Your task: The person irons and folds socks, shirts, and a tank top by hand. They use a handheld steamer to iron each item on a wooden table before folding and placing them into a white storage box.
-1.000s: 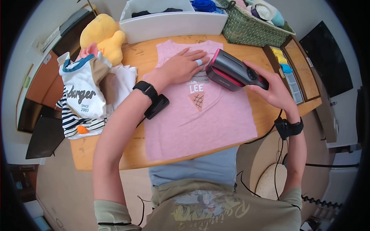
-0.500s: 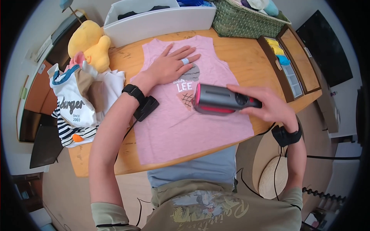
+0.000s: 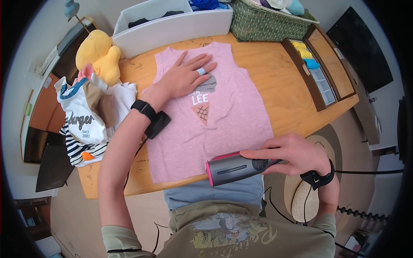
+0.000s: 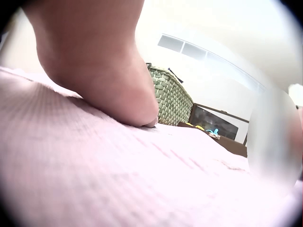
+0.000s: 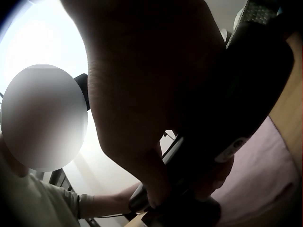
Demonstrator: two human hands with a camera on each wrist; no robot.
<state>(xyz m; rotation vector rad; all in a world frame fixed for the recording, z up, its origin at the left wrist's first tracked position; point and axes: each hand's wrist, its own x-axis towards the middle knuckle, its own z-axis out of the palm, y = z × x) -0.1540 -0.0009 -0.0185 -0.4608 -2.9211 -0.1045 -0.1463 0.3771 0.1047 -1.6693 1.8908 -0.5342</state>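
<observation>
A pink sleeveless top printed "LEE" lies flat on the wooden table. My left hand rests flat on its upper part, fingers spread, a white ring on one finger. The left wrist view shows that hand pressing on the pink cloth. My right hand grips the handle of a grey and red handheld steam iron. The iron sits at the top's lower hem, over the table's near edge. In the right wrist view the dark iron fills the frame under my hand.
A heap of folded clothes and a yellow plush toy lie at the table's left. A white bin and a green woven basket stand along the far edge. A drawer organiser sits on the right. A cord trails to the floor.
My right hand has drawn the iron down the top, from its chest print to the lower hem at the near edge. My left hand has stayed flat on the upper part.
</observation>
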